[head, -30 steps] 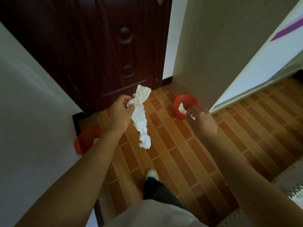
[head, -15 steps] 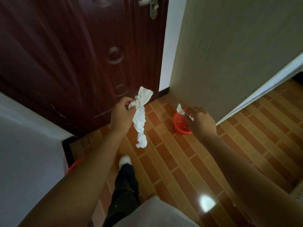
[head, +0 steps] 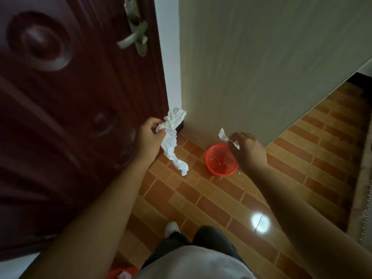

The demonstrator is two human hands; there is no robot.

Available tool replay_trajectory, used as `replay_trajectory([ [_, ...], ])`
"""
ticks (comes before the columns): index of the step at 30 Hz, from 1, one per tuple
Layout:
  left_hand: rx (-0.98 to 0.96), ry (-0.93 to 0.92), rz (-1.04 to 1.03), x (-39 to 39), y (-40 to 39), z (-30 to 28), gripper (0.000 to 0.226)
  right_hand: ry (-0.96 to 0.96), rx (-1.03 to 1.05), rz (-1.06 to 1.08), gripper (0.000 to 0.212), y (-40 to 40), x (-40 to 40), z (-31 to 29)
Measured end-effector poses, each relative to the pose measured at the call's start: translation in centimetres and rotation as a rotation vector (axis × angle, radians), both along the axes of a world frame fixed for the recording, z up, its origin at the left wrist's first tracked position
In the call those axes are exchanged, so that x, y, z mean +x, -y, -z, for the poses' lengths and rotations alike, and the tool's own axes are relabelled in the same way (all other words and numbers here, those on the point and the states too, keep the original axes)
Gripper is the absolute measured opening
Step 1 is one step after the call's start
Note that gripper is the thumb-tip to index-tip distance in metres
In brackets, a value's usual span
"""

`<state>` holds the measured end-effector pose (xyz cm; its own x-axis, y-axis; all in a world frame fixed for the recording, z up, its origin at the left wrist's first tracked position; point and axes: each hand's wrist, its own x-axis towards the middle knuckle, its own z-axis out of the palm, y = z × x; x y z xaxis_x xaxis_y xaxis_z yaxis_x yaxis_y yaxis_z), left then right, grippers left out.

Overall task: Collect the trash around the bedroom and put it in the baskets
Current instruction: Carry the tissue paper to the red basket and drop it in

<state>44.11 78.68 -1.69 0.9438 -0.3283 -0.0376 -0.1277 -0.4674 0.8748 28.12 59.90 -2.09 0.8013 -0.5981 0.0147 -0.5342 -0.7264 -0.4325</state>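
Observation:
My left hand grips a long crumpled white tissue that hangs down over the floor, left of a red basket. That basket stands on the tiles by the corner of a pale cabinet and holds only a few small specks. My right hand pinches a small white paper scrap just above the basket's far right rim. A second red basket with white paper in it peeks in at the bottom edge, beside my body.
A dark red door with a metal handle fills the left. The pale cabinet side rises behind the basket. Brown brick-pattern floor tiles run underfoot, and a rug edge lies at the right.
I have stepped closer to the basket by the cabinet; it now sits directly under my right hand. Both hands keep their papers. The other basket slid to the bottom edge.

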Motion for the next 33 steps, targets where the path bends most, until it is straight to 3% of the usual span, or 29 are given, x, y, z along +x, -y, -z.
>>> replay_trajectory([
  [12,0.000,-0.009,0.215,7.9,10.6,2.3,0.017,0.005,-0.043,0.154,0.016,6.7,5.2,1.3],
  [21,0.136,0.042,0.323,12.8,20.7,2.9,0.018,0.020,0.021,0.298,0.018,14.5,8.6,3.1],
  [33,0.235,0.024,0.532,14.2,25.6,5.1,0.022,-0.041,0.060,0.414,0.018,16.3,9.4,5.9],
])
